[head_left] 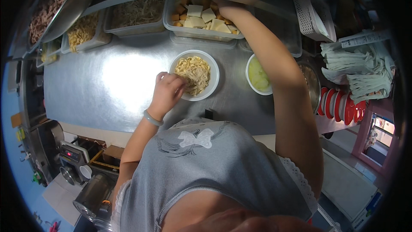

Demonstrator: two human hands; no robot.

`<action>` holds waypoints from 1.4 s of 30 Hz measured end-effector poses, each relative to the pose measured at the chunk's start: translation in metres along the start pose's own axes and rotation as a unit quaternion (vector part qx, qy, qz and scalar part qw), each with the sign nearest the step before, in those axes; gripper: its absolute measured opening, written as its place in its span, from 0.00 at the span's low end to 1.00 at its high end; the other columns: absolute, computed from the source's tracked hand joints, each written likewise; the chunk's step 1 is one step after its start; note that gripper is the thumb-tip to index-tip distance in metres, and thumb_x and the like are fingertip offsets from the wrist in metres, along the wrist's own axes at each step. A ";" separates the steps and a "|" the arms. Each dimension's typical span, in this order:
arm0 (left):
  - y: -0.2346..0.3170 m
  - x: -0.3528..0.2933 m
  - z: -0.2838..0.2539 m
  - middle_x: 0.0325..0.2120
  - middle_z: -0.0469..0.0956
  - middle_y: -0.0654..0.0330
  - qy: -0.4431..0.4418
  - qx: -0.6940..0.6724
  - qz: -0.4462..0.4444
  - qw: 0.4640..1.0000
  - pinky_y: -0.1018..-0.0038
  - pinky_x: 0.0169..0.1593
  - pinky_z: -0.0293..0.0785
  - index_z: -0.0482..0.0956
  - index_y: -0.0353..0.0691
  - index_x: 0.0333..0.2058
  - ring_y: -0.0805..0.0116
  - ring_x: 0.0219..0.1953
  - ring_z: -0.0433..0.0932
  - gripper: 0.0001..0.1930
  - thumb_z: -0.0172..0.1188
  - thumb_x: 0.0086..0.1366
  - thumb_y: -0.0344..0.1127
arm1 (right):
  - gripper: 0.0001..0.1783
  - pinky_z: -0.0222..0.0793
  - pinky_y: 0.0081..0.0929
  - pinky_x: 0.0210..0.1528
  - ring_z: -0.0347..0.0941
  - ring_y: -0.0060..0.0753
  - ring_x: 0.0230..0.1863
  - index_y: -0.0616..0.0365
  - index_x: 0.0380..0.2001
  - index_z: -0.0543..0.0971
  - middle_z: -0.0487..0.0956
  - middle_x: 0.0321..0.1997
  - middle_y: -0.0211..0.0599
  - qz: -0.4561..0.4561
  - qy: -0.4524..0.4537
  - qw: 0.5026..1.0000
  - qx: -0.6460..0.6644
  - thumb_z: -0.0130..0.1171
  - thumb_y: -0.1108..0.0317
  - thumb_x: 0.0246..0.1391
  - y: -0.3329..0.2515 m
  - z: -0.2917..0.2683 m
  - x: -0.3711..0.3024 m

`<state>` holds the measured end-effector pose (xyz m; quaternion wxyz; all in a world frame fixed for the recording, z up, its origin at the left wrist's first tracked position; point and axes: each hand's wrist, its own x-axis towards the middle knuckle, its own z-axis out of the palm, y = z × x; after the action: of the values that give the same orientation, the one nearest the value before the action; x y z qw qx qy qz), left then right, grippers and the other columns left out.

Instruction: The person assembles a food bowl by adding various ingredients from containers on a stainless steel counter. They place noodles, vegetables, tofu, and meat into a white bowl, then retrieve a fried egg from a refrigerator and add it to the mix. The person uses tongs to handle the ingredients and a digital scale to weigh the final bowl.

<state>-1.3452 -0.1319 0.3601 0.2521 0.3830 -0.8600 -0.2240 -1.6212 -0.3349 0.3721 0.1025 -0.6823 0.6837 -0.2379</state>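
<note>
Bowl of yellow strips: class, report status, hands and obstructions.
Left hand at left rim of bowl, partly covering it. Right hand at right end of slab tub, grip unclear. Bowl upright, strips inside.

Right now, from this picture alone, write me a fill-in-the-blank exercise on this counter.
The right hand, at the tub of pale squares, appears ____ in the picture than the left hand.
The bracelet circles the ____ wrist.
The green slices lie to the ____ of the bowl of strips.
Missing words: higher; left; right.
</note>
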 end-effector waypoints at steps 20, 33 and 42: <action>0.004 -0.002 -0.002 0.29 0.74 0.63 0.010 0.008 -0.021 1.000 0.68 0.45 0.62 0.75 0.43 0.32 0.64 0.34 0.72 0.11 0.59 0.47 0.25 | 0.08 0.68 0.28 0.35 0.72 0.34 0.33 0.53 0.31 0.76 0.74 0.28 0.37 -0.120 -0.205 0.958 0.163 0.57 0.66 0.45 -0.035 -0.018 -0.118; 0.003 0.001 -0.006 0.28 0.74 0.64 0.015 0.014 -0.007 1.000 0.69 0.45 0.62 0.76 0.42 0.31 0.66 0.33 0.72 0.10 0.58 0.47 0.24 | 0.14 0.67 0.34 0.43 0.71 0.40 0.41 0.50 0.41 0.74 0.75 0.41 0.40 -0.150 0.152 0.967 -0.140 0.51 0.67 0.48 0.009 0.024 -0.012; -0.003 -0.007 0.000 0.28 0.74 0.63 0.017 0.006 -0.015 1.000 0.69 0.44 0.63 0.75 0.42 0.31 0.65 0.33 0.72 0.10 0.58 0.47 0.24 | 0.13 0.69 0.31 0.35 0.74 0.39 0.32 0.57 0.31 0.75 0.76 0.30 0.39 -0.029 -0.048 0.994 0.093 0.58 0.61 0.45 -0.021 -0.032 -0.092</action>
<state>-1.3399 -0.1283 0.3565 0.2613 0.4010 -0.8510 -0.2163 -1.6132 -0.2376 0.3921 0.1916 -0.7000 0.6328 -0.2700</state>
